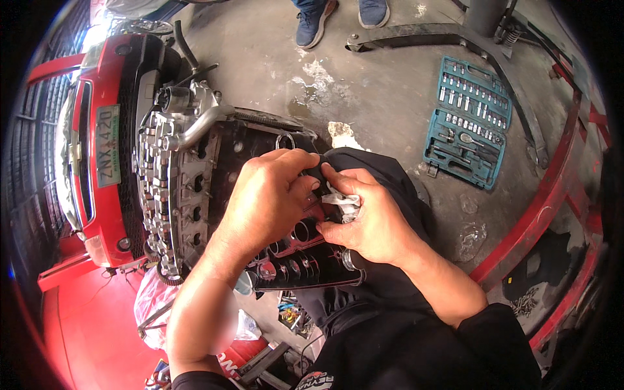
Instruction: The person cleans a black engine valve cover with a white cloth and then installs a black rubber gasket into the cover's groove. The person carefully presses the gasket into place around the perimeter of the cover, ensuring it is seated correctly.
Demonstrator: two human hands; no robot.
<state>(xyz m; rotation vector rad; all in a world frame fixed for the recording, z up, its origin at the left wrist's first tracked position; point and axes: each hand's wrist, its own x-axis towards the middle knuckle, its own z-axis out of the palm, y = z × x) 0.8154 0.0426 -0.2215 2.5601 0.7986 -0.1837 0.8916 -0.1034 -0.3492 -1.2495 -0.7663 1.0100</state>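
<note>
Left hand (pixel 270 195) grips black part (pixel 315 170), right hand (pixel 370 221) pinches white rag (pixel 344 203), above engine block (pixel 214 195).

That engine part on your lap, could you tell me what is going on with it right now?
A person holds a dark engine cover on their lap, steadying it with the left hand while the right hand presses a white rag onto it. An engine lies beside them in front of a red car. An open teal socket set lies on the concrete floor.
</note>
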